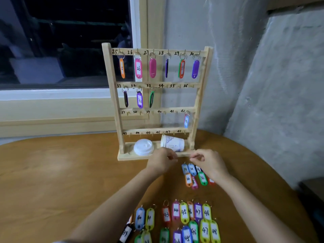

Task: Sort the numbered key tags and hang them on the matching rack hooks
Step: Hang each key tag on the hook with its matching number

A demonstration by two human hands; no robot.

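Observation:
A wooden key rack (112, 88) stands at the back of the table, its hooks numbered 25 to 48. Tags hang on the whole top row, on hooks 31 to 33 and on 42. My left hand (162, 160) and my right hand (207, 162) hover in front of the rack's base with fingers curled as if pinching; whether anything is between them is unclear. A small cluster of tags (195, 176) numbered in the thirties lies under my right hand. Several more tags (185, 220), numbered about 39 to 48, lie in rows near me.
A white plastic lid (143, 147) and a tipped paper cup (172, 143) rest on the rack's base. The round wooden table (61, 172) meets a window sill behind and a grey wall on the right.

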